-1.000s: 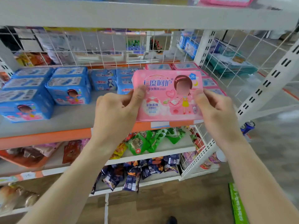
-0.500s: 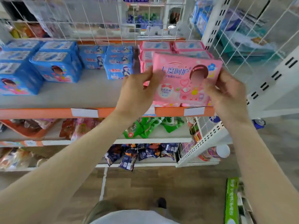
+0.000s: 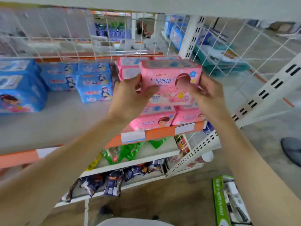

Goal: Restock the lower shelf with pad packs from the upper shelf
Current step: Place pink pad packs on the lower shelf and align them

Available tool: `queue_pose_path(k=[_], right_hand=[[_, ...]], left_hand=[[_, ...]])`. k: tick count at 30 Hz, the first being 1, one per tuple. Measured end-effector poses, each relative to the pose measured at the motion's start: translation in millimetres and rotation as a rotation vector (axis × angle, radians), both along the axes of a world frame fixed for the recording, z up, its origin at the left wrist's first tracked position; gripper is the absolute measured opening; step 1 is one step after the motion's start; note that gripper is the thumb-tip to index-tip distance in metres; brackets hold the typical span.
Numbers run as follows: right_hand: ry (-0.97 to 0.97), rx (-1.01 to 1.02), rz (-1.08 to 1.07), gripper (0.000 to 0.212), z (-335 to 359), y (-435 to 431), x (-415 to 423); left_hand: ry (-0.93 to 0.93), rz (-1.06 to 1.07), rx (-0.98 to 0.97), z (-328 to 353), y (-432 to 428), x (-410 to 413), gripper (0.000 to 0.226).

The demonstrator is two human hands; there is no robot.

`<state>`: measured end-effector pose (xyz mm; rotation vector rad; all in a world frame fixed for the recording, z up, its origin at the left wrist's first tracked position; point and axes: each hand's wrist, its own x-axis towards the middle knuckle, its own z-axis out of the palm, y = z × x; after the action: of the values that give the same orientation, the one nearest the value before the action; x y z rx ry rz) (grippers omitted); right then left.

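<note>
Holding the pack: left hand (image 3: 128,97) and right hand (image 3: 208,95) grip one pink pack (image 3: 169,79) by its short ends, centre of frame.
Fingers: each thumb presses on the printed front; the other fingers curl round the ends, mostly hidden behind.
Pack axis: long side runs left to right, about level; printed front faces the viewer, top face tipped into sight.
Place: just above two front packs (image 3: 153,119) at the shelf (image 3: 65,121) edge, right of centre; whether it touches them, cannot tell.
Neighbours: rear packs (image 3: 128,67) behind; blue packs (image 3: 94,82) to the left.
</note>
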<state>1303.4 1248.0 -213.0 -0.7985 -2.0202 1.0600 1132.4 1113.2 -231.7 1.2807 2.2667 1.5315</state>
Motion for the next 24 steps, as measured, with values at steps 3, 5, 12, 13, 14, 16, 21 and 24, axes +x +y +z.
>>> queue_pose_path(k=[3,5,12,13,14,16,21,24], right_hand=[[0.003,0.021,-0.050,0.039,0.4,5.9,-13.3],[0.019,0.022,-0.071,0.041,-2.2,10.9,-19.4],[0.073,-0.001,-0.069,0.042,-20.0,42.3,-34.4],[0.075,-0.003,-0.059,0.041,-22.4,49.5,-36.7],[0.070,0.006,-0.045,0.039,-24.1,57.4,-39.5],[0.070,0.029,-0.023,0.040,-27.2,73.2,-45.2],[0.057,0.102,-0.024,0.047,-28.4,105.9,-52.7],[0.011,0.129,-0.054,0.041,-33.6,133.1,-59.3]], left_hand=[[0.029,-0.044,0.013,0.4,13.7,-19.4,0.047],[0.048,-0.069,0.008,-0.1,21.5,-30.1,0.055],[0.057,-0.057,0.000,-8.3,49.8,-47.8,0.035],[0.061,-0.047,0.003,-8.5,54.5,-49.3,0.032],[0.068,-0.038,0.005,-9.1,59.9,-51.0,0.031],[0.076,-0.027,0.007,-10.7,72.1,-52.5,0.028],[0.064,-0.014,0.011,-12.5,105.5,-55.7,0.039],[0.061,-0.011,-0.004,-11.2,127.2,-58.7,0.031]])
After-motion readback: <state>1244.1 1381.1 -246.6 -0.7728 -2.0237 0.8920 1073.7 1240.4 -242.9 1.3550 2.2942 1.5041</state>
